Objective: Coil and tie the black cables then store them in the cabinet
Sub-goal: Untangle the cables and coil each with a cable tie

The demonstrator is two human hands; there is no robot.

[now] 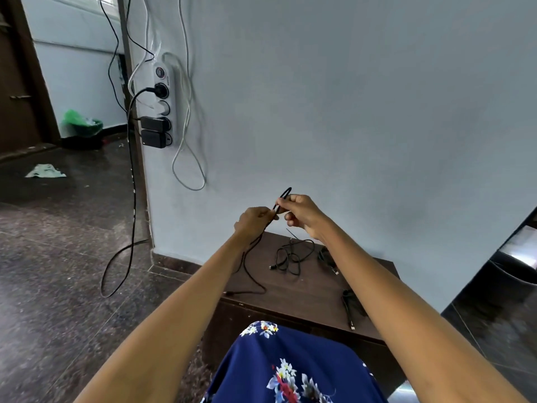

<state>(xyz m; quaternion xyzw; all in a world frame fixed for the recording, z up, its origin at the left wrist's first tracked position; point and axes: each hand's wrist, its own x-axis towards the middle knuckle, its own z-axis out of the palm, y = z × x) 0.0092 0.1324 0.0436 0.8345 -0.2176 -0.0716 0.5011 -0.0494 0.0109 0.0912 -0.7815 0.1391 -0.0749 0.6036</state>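
Observation:
I hold a thin black cable [252, 273] up in front of the wall. My right hand [300, 212] pinches a small folded loop of it that sticks up above the fingers. My left hand [253, 219] grips the same cable just below, and the rest hangs down to the top of the low brown cabinet [308, 295], its end lying near the left edge. A loose tangled black cable [290, 257] lies on the cabinet top behind my hands. Another black cable bundle [350, 308] rests near the right front edge, partly hidden by my right forearm.
A white power strip [164, 103] with black plugs hangs on the wall at left, with black and white cords [132, 199] dangling to the dark stone floor. A green-lined bin [82, 126] stands in the doorway. A dark shiny bin [514, 274] stands at right.

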